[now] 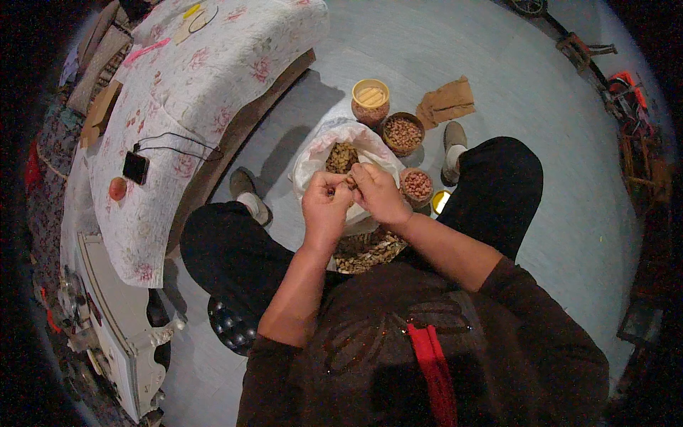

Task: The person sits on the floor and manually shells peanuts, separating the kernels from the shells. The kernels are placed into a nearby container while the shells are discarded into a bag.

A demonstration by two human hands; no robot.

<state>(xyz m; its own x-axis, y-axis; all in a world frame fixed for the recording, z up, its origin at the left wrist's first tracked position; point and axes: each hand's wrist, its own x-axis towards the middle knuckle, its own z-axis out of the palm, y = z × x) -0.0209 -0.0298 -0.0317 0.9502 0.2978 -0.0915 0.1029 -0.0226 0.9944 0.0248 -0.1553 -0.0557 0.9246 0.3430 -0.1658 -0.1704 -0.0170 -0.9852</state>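
Observation:
My left hand (pixel 326 203) and my right hand (pixel 378 193) meet over a white sack (pixel 309 155), fingertips together around a small peanut (pixel 350 181). Unshelled peanuts (pixel 341 158) show inside the sack. Just right of my right hand stands a container of pinkish peanut kernels (pixel 416 184). Beyond it is a round container of paler kernels (pixel 403 133), beside a jar with a yellow rim (pixel 370 101). Below my wrists, between my legs, lies a heap of peanut shells or pods (pixel 368 252), partly covered by my right forearm.
A bed or low platform with a floral quilt (pixel 208 64) is at the left, bearing a black device (pixel 136 167) and a round reddish fruit (pixel 118 188). Brown torn cardboard or paper (pixel 448 101) lies on the floor past the containers. A yellow lid (pixel 441 202) is near my right leg.

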